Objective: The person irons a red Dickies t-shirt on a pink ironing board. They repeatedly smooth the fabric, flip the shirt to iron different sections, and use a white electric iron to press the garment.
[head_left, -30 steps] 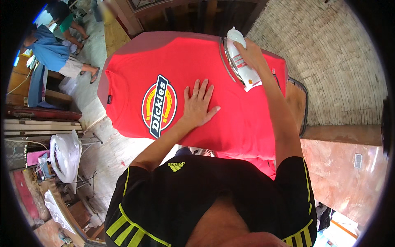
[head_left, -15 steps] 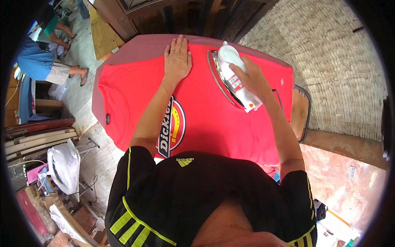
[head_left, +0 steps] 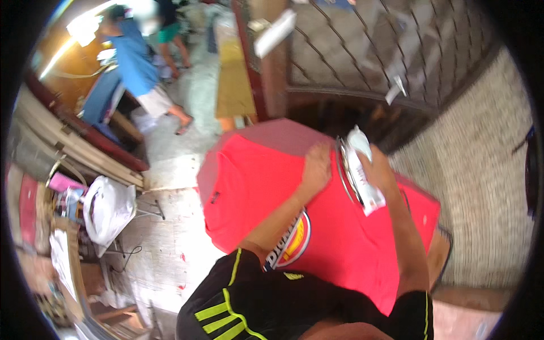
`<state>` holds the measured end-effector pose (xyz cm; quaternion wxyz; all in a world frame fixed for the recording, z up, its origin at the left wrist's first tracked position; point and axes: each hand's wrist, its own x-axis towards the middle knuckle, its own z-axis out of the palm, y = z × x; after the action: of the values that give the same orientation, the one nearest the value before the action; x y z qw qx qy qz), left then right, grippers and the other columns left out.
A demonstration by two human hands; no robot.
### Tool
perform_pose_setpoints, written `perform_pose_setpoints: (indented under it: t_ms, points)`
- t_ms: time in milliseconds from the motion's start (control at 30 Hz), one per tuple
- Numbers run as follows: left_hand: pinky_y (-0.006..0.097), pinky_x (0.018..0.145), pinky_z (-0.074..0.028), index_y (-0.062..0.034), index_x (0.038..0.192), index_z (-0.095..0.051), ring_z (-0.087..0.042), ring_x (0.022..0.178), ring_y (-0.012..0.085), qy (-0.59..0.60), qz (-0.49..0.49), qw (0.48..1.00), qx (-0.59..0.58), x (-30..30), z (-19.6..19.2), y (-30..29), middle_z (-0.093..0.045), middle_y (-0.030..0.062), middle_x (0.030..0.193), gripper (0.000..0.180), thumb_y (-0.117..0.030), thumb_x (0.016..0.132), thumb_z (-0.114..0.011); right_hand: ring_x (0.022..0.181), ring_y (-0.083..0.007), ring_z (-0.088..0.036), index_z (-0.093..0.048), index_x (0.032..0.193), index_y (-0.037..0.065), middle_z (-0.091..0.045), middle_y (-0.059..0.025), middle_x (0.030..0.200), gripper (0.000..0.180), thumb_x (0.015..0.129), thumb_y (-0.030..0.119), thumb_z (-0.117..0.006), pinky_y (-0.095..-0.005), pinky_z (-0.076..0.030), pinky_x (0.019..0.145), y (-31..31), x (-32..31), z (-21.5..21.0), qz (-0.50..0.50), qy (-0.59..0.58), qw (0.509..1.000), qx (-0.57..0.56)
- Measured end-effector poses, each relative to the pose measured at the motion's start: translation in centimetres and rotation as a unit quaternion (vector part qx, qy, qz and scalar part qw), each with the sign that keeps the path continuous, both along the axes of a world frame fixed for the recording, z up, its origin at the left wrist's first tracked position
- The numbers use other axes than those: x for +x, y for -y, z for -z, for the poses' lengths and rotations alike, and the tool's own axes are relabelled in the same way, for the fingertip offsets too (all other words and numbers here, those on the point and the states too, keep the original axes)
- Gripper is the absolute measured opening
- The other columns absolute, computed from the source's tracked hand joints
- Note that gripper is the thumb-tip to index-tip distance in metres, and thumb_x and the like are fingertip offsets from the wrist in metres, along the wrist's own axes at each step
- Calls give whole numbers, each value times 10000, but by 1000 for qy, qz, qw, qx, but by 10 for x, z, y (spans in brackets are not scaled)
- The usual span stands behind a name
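Note:
A red T-shirt [head_left: 354, 249] lies spread over a padded maroon ironing board [head_left: 283, 134], its collar toward the left and a printed logo [head_left: 293, 241] near my body. On the shirt's far part rests my left hand [head_left: 317, 167], palm down; its fingers look foreshortened and slightly blurred. My right hand [head_left: 379, 173] is wrapped round the handle of a white clothes iron [head_left: 362, 184] to the right of it. The iron's metal edge faces left, toward my left hand. Whether its soleplate lies fully flat on the cloth I cannot tell.
Beyond the board stands a dark door with a mesh screen [head_left: 362, 62]. Two people are at the far left, one in a blue top [head_left: 136, 62]. A yellowish bench [head_left: 233, 79] stands behind the board. White plastic [head_left: 107, 207] sits on a stand at left. A woven wall [head_left: 476, 187] rises at right.
My view has swung up and left, so the board sits lower and farther right and more of the door shows. The iron stays in my right hand; my left hand remains on the shirt.

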<state>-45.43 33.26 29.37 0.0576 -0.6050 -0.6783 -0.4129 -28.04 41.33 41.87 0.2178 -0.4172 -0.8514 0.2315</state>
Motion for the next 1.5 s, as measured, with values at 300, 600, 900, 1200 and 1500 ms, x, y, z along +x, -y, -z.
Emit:
perform_pose_setpoints:
  t_ms: [300, 600, 900, 1200, 1500]
  points:
    - [469, 1028, -414, 26, 1126, -616, -526, 1185, 406, 81, 15, 994, 65, -8, -5, -1, -588, 228, 1190, 356, 30, 771, -586, 982, -503, -612, -552, 1041, -69, -636, -350, 985, 448, 941, 367, -576, -522, -476, 842, 11, -13, -13, -3, 15, 999, -28]
    - [461, 973, -434, 5, 1115, -629, -543, 1122, 380, 71, 16, 996, 51, -10, -9, 1, -594, 191, 1127, 348, 22, 769, -595, 1000, -496, -617, -560, 1060, -75, -638, -348, 1008, 446, 947, 356, -578, -515, -480, 854, 35, 22, -17, 2, 41, 999, -22]
    - [490, 946, -419, -74, 1158, -634, -516, 1147, 362, 1, 0, 1000, 27, 1, -17, 3, -573, 159, 1197, 326, -179, 849, -615, 962, -518, -610, -565, 1055, -81, -633, -359, 972, 467, 952, 374, -574, -532, -479, 837, 17, 41, 4, 62, 23, 997, 44]
    - [605, 1014, -337, -156, 1287, -586, -413, 1298, 359, -112, -18, 992, -57, -12, -4, 0, -485, 138, 1392, 439, -413, 936, -530, 1022, -498, -603, -573, 1114, -73, -627, -353, 1013, 491, 959, 393, -562, -500, -488, 867, 83, 112, -14, 57, 66, 996, -35]
    - [578, 1165, -160, -146, 1521, -324, -176, 1478, 387, -195, 31, 966, -169, 69, -10, 14, -235, 154, 1599, 718, -601, 968, -369, 1021, -505, -614, -577, 1112, -84, -634, -362, 1022, 598, 937, 486, -543, -528, -483, 887, 27, 111, 5, 151, 5, 988, 22]
